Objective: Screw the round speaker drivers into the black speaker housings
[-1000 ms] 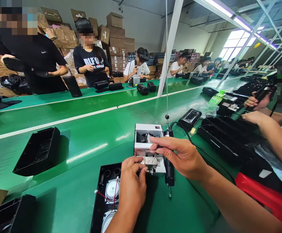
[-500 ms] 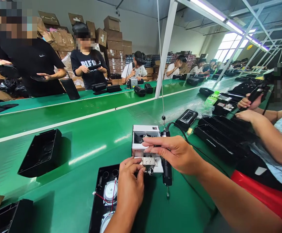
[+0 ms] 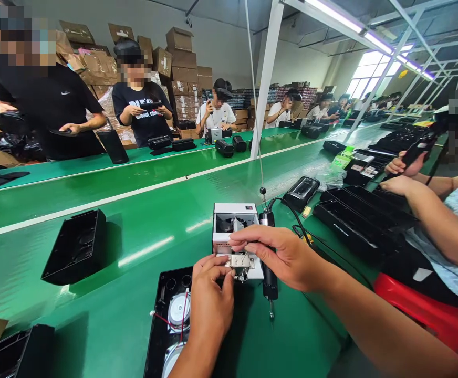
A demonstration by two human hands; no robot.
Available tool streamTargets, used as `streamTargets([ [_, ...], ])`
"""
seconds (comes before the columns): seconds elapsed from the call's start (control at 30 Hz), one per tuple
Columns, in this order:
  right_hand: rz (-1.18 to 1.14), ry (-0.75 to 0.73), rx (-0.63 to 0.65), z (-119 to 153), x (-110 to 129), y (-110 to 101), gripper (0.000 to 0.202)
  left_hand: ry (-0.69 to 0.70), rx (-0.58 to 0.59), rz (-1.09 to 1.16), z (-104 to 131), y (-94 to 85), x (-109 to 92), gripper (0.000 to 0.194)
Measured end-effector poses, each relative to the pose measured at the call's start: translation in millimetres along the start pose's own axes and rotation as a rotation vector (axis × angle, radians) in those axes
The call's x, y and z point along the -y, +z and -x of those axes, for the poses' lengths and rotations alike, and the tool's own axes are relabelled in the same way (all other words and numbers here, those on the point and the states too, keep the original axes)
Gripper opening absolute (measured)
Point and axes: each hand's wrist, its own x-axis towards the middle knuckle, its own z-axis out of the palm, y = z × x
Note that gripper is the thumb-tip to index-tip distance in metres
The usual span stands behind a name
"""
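Observation:
A white screw feeder (image 3: 235, 208) stands on the green surface, with a small metal block (image 3: 240, 261) at its front. My left hand (image 3: 213, 286) grips the left side of this block between thumb and fingers. Over the block, my right hand (image 3: 270, 252) is closed in a pinch; a thin thing seems to be at its fingertips, too small to name. Just behind that hand an electric screwdriver (image 3: 269, 281) hangs upright on a wire, bit down. Beside my left forearm lies a black panel (image 3: 158, 315) with round speakers (image 3: 179, 310) and red wires, partly hidden by my arm.
A black open housing (image 3: 75, 247) lies on the green belt (image 3: 142, 215) at the left; another housing (image 3: 20, 352) is at the lower left. On the right are black cases (image 3: 347, 220), a cable, a red stool (image 3: 418, 304) and a co-worker's arms. Several people work across the belt.
The black open housing on the left has shifted slightly right. My right hand has dropped a little, its fingers closer together. My left hand stays at the metal block.

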Motion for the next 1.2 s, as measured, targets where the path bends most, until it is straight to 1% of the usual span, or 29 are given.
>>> streamTargets([
  [0.03, 0.007, -0.017, -0.007, 1, 0, 1, 0.033, 0.001, -0.001, 0.0, 0, 0.0, 0, 0.018],
  [0.07, 0.012, -0.042, -0.048, 2, -1, 2, 0.033, 0.001, -0.002, 0.001, 0, 0.0, 0, 0.018],
  [0.1, 0.019, -0.066, -0.13, 4, -1, 3, 0.034, 0.0, -0.002, 0.001, 0, -0.1, 0, 0.018],
  [0.17, 0.072, -0.088, -0.342, 8, -2, 5, 0.033, -0.005, -0.002, 0.002, -1, 0.0, 0, 0.018],
  [0.2, 0.139, -0.077, -0.403, 12, -4, 6, 0.03, -0.008, -0.001, 0.003, -1, 0.0, 0, 0.018],
  [0.23, 0.236, -0.052, -0.396, 16, -6, 8, 0.026, -0.01, 0.0, 0.004, -1, 0.0, 0, 0.018],
  [0.27, 0.348, -0.016, -0.324, 21, -9, 10, 0.022, -0.012, 0.001, 0.005, -1, 0.1, 0, 0.018],
  [0.33, 0.547, 0.055, -0.112, 31, -16, 16, 0.017, -0.015, 0.004, 0.007, -1, 0.1, 0, 0.018],
  [0.37, 0.621, 0.075, -0.039, 36, -20, 19, 0.017, -0.016, 0.005, 0.007, -1, 0.1, 0, 0.018],
  [0.43, 0.72, 0.074, 0.016, 45, -28, 24, 0.018, -0.02, 0.007, 0.008, -1, 0.0, 0, 0.018],
  [0.57, 0.814, 0.006, 0.044, 53, -35, 28, 0.017, -0.024, 0.009, 0.009, -1, -0.7, -2, 0.018],
  [0.7, 0.873, -0.049, 0.069, 52, -34, 29, 0.022, -0.024, 0.012, 0.012, -1, -1.2, -2, 0.018],
  [0.83, 0.915, -0.094, 0.065, 51, -34, 30, 0.024, -0.02, 0.012, 0.015, -1, -0.9, -1, 0.018],
  [1.2, 0.93, -0.099, 0.023, 52, -34, 33, 0.024, -0.025, 0.001, 0.015, 1, -0.4, 0, 0.019],
])
